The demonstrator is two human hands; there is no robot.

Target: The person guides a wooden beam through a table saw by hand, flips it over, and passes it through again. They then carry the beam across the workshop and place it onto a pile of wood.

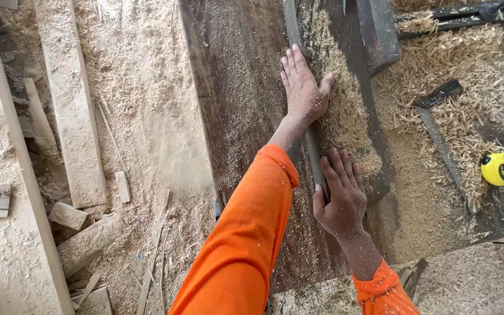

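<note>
Dark tabletop [237, 87], dusted with sawdust, carrying a wooden strip [313, 154], a heaped sawdust pile [339, 111], curled shavings [473, 116], a steel square [436, 125], and a yellow tape measure [497, 168].

The person is wearing bright orange long sleeves, cuffs ending at both wrists, leaving the left hand [303, 87] and right hand [340, 195] bare.

Bright, even daylight from above. The sawdust-covered floor [147, 116] at left looks pale and nearly washed out. Shadows are soft and short. The picture is sharp at centre, slightly stretched toward its edges.
</note>
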